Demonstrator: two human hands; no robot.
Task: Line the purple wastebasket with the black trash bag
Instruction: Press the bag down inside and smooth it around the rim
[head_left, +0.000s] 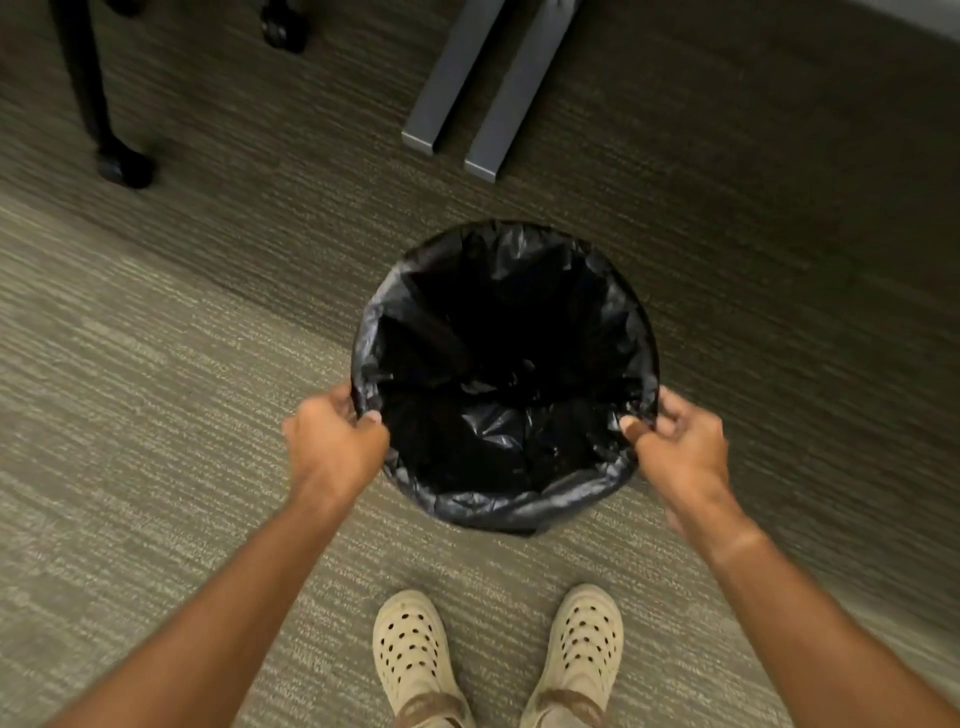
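far left of the wastebasket, a black chair leg (83, 78) ends in a caster (126, 167) on the striped carpet (156, 364), well apart from everything else.

the left hand (332, 441) grips the wastebasket's left rim. its thumb (370, 419) lies over the top edge, pointing inward, and the other fingers curl down the outside, so the folded edge of the black trash bag (498, 364) is pinched between thumb and fingers.

the bag hangs open inside the wastebasket, its mouth turned over the rim all the way round, crinkled and loose at the bottom. the purple wastebasket itself is wholly covered from this angle; none of its wall shows.

beyond the wastebasket, two grey metal feet (457, 104) lie on the carpet, apart from it.

the right hand (680, 447) holds the right rim the same way: thumb (636, 428) on the inner side of the bag's edge, fingers bent round the outside, the plastic nipped between them.

just nearer than the wastebasket, two beige perforated clogs (498, 660) stand on the carpet, toes pointing toward it, not touching.
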